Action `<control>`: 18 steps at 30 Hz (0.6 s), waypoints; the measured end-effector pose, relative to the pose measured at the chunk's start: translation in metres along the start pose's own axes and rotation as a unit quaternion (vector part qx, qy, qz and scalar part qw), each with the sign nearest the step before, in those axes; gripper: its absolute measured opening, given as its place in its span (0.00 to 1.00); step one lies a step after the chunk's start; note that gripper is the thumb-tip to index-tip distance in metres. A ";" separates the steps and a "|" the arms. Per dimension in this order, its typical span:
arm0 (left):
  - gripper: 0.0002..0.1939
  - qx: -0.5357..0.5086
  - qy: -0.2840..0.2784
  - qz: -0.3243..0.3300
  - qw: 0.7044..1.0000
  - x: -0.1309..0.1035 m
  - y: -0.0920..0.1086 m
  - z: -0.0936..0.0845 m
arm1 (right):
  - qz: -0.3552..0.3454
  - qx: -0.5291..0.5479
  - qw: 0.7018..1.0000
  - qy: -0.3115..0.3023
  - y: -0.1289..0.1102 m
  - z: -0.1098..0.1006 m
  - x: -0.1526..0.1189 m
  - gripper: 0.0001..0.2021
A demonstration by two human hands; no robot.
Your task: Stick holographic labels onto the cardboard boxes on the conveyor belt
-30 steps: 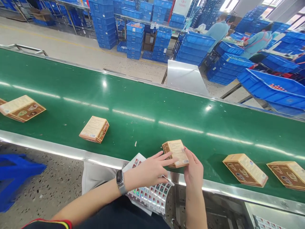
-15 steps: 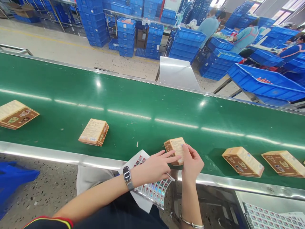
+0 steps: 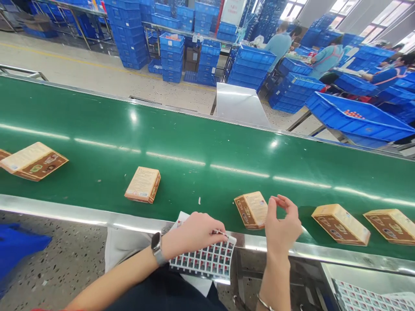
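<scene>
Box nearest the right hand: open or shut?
Shut, on the sides in view: the box beside the right hand shows whole cream and brown faces, no raised flap. Its far side is hidden.

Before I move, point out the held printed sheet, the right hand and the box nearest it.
Held sheet (image 3: 207,260): head view, its printed face.
Right hand (image 3: 282,231): head view, middle of hand.
Nearest box (image 3: 256,208): head view, its pale face.
</scene>
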State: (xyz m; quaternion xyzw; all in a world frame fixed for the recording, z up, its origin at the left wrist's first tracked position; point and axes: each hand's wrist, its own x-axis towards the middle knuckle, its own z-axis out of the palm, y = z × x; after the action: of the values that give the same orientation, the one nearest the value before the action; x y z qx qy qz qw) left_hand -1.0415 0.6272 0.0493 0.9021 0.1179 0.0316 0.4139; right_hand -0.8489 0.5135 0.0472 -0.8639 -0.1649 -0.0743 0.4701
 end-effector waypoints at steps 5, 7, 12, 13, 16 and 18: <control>0.06 -0.059 0.045 -0.087 0.993 -0.023 0.002 -0.034 | -0.075 0.166 0.896 -0.404 -0.025 -0.006 -0.034 0.17; 0.05 -0.083 0.053 -0.105 0.990 -0.029 0.004 -0.044 | -0.073 0.175 0.840 -0.508 -0.033 -0.001 -0.045 0.14; 0.16 -0.098 0.095 -0.165 0.977 -0.047 0.002 -0.057 | -0.055 0.181 0.830 -0.525 -0.042 0.008 -0.048 0.17; 0.13 -0.096 0.108 -0.180 0.973 -0.051 0.001 -0.058 | -0.055 0.185 0.830 -0.523 -0.043 0.009 -0.046 0.16; 0.06 -0.097 0.132 -0.216 0.963 -0.061 -0.001 -0.060 | -0.056 0.200 0.822 -0.530 -0.051 0.009 -0.043 0.14; 0.06 -0.103 0.133 -0.228 0.959 -0.065 0.000 -0.059 | -0.053 0.194 0.812 -0.549 -0.059 0.009 -0.044 0.12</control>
State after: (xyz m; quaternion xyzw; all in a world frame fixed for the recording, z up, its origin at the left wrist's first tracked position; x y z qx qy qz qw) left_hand -1.1139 0.6558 0.0906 0.7913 0.3702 0.0677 0.4819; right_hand -0.9115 0.5411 0.0758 -0.6420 -0.4516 0.4209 0.4547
